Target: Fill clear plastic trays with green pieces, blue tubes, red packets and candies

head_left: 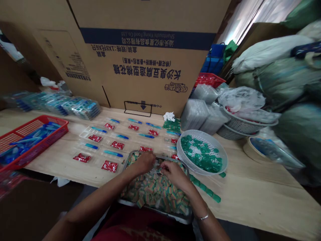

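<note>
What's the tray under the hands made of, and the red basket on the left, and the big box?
Tray: probably metal, its rim grey and slightly shiny.
Red basket: looks like smooth plastic, with gridded holes.
Big box: likely cardboard, matte brown with printing.

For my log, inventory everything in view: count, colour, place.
Table: one, pale wood, beneath
Metal tray: one, grey, front centre
Striped cubes: many, orange-green, in tray
Round basket: one, white, right of tray
Wrapped pieces: many, green, mostly in round basket
Packets: about ten, red, on table
Rectangular baskets: at least two, red, left and back right
Pen-shaped sticks: many, blue, on table and in left basket
Packs: several, blue, back left
Cardboard box: one, brown, back
Wad: one, white, by box
Plastic containers: stacks, clear, back right
Oval baskets: two, grey, right
Sacks: several, green and white, far right
Left hand, right hand: one each, bare, over tray
</note>
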`<action>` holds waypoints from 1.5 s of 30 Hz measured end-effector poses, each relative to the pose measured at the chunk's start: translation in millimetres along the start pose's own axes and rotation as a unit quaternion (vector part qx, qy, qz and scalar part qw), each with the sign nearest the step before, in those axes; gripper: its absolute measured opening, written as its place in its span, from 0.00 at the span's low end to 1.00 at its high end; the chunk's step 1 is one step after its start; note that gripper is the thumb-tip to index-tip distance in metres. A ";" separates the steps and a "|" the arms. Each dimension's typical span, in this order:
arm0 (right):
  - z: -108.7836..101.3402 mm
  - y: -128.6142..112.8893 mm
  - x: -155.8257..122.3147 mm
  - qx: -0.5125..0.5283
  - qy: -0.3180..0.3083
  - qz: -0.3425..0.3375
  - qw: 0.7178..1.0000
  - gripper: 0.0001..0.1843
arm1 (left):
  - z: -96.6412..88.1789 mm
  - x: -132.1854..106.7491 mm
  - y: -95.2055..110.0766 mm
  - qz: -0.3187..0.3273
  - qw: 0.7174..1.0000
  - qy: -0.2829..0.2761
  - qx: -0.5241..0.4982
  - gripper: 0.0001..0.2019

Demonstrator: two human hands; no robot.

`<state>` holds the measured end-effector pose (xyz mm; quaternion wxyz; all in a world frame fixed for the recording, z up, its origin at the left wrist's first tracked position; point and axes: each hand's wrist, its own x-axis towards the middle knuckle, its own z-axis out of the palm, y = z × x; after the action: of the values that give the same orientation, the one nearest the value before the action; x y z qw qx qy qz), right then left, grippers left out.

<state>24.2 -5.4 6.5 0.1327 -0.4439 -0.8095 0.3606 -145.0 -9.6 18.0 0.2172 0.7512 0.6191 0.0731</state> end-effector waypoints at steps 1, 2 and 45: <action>2.0 -4.4 2.9 -0.034 -0.002 0.007 0.999 0.08 | -1.5 -2.0 -0.1 -0.003 1.000 0.010 -0.004 0.10; 3.9 -8.3 5.3 -0.069 -0.005 0.016 0.997 0.08 | -2.5 -4.5 -0.9 -0.008 1.000 0.019 -0.006 0.10; 24.8 -50.0 29.0 0.173 0.000 -0.094 0.980 0.11 | 14.6 -63.1 -30.7 -0.094 0.705 0.156 -0.685 0.26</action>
<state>-36.8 -10.6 21.1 0.2406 -0.3360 -0.7730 0.4814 -181.1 -69.5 2.2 0.5784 0.3118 0.4907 0.5722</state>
